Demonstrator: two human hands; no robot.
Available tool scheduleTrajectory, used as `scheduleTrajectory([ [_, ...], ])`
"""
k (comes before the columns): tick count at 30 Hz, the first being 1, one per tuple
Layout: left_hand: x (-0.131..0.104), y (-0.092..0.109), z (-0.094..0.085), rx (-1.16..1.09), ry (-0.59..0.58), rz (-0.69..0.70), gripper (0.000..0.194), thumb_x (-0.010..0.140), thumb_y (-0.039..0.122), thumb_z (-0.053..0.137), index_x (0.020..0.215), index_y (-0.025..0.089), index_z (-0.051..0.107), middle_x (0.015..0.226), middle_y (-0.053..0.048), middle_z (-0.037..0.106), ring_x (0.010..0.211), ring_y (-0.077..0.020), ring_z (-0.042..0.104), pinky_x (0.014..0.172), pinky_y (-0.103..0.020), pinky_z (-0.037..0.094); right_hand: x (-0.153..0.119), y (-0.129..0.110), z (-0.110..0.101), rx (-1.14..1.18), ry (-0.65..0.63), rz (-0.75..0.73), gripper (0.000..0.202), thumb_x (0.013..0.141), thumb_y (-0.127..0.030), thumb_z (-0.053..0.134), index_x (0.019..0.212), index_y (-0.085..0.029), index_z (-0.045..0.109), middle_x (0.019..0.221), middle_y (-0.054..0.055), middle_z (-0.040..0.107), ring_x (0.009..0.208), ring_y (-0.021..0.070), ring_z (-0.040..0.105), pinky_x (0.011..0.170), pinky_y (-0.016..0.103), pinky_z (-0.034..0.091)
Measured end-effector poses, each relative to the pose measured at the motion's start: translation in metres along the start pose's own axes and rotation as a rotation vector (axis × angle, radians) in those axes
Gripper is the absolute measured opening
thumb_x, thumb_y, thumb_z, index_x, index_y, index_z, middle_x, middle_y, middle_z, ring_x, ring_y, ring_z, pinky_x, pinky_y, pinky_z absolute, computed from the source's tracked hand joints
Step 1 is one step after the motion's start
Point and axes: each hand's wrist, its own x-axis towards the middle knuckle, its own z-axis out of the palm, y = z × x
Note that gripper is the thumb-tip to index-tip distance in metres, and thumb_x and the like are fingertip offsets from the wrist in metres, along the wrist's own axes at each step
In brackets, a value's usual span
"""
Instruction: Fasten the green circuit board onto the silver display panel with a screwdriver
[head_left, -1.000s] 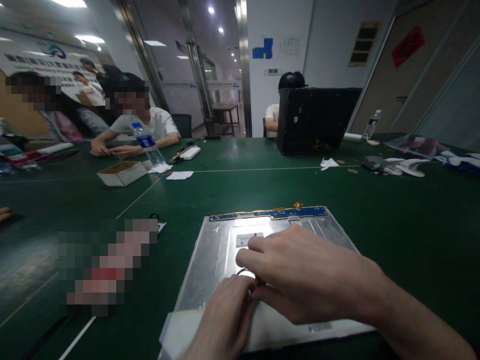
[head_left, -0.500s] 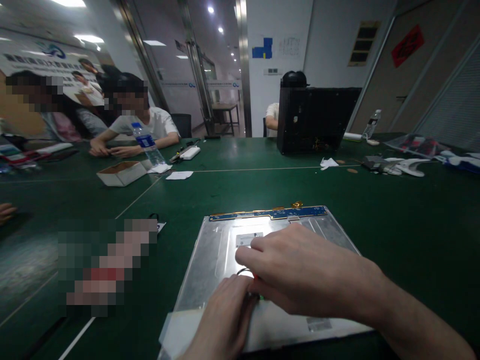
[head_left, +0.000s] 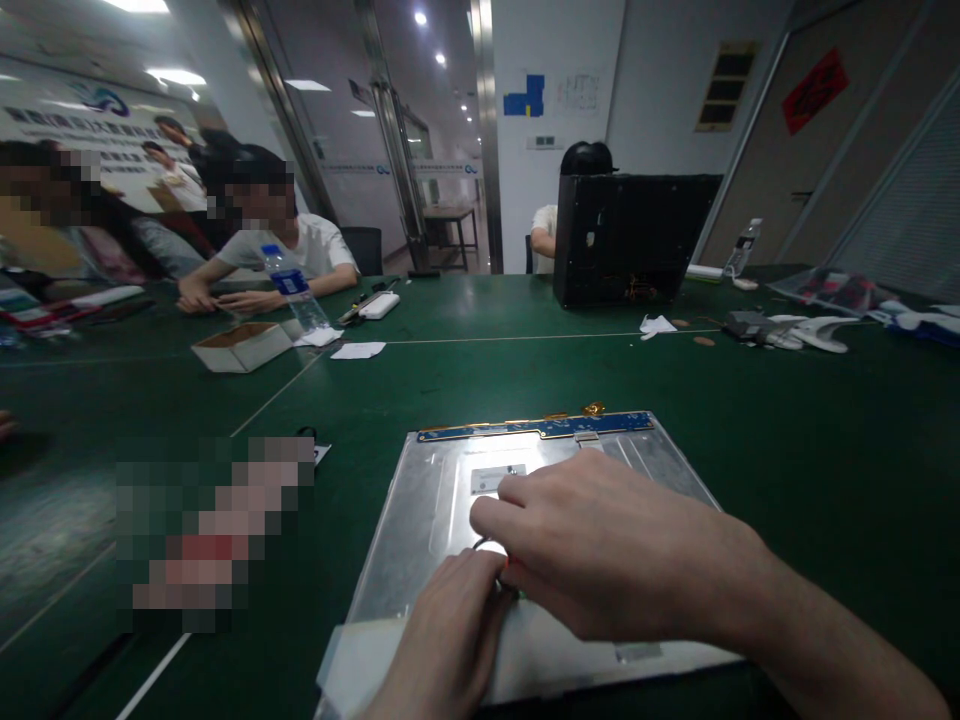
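A flat silver metal panel [head_left: 405,520] lies on the green table, with a blue circuit strip [head_left: 600,426] along its far edge. Over the middle of the panel is my right hand [head_left: 577,540], its fingers curled closed round something small and mostly hidden; a bit of red-orange and a dark wire [head_left: 482,542] show beside the fingers. My left hand [head_left: 457,615] touches it from the near left, fingers bent and pressed together, their tips hidden. What the left fingers hold cannot be made out. Translucent film [head_left: 358,655] covers the panel's near left corner.
A blurred-out object [head_left: 232,525] lies left of the panel. Farther back are an open box [head_left: 244,347], a water bottle [head_left: 294,285], white paper [head_left: 358,350] and a large black casing [head_left: 637,240]. People sit across the table; another person's hand [head_left: 6,425] shows at the left edge.
Both my hands stay almost in place, with a slight shift of the right fingers. At the left edge, the other person's hand has moved farther out of view, and a seated person has shifted left.
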Motion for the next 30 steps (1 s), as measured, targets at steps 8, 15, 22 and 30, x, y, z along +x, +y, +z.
scheduleTrajectory([
  [8, 0.0031, 0.0047, -0.0023, 0.019, -0.003, -0.003, 0.015, 0.088, 0.018, 0.042, 0.088, 0.02, 0.057, 0.081, -0.007, 0.066, 0.07, -0.0237, 0.063, 0.062, -0.033, 0.052, -0.0011, 0.0006, -0.0016, 0.043, -0.015, -0.02, 0.017, 0.082, -0.024, 0.06, 0.095, -0.018, 0.052, 0.085, 0.002, 0.063, 0.064, 0.0141, 0.05, 0.047, 0.028, 0.025],
  [15, 0.0008, 0.0007, 0.0, 0.022, -0.023, -0.014, 0.014, 0.089, 0.016, 0.042, 0.086, 0.02, 0.055, 0.08, -0.007, 0.065, 0.07, -0.0236, 0.063, 0.062, -0.033, 0.052, -0.0008, 0.0003, -0.0015, 0.035, -0.023, -0.005, 0.016, 0.081, -0.02, 0.06, 0.094, -0.019, 0.052, 0.084, 0.002, 0.063, 0.061, 0.0132, 0.049, 0.047, 0.029, 0.025],
  [22, -0.0007, 0.0001, -0.0004, 0.004, -0.018, -0.003, 0.016, 0.09, 0.016, 0.041, 0.087, 0.02, 0.057, 0.083, -0.007, 0.067, 0.071, -0.0224, 0.063, 0.066, -0.032, 0.052, -0.0003, 0.0002, 0.001, 0.001, 0.015, 0.014, 0.007, 0.087, -0.021, 0.055, 0.092, -0.019, 0.052, 0.077, 0.0, 0.062, 0.058, 0.0132, 0.048, 0.046, 0.029, 0.023],
  [30, 0.0003, 0.0002, 0.0006, 0.018, 0.01, 0.021, 0.016, 0.091, 0.017, 0.04, 0.09, 0.02, 0.056, 0.085, -0.008, 0.067, 0.071, -0.0234, 0.064, 0.063, -0.032, 0.051, -0.0003, -0.0002, -0.0017, 0.055, -0.008, -0.045, 0.017, 0.08, -0.02, 0.06, 0.095, -0.018, 0.052, 0.087, 0.002, 0.061, 0.063, 0.0134, 0.047, 0.047, 0.027, 0.025],
])
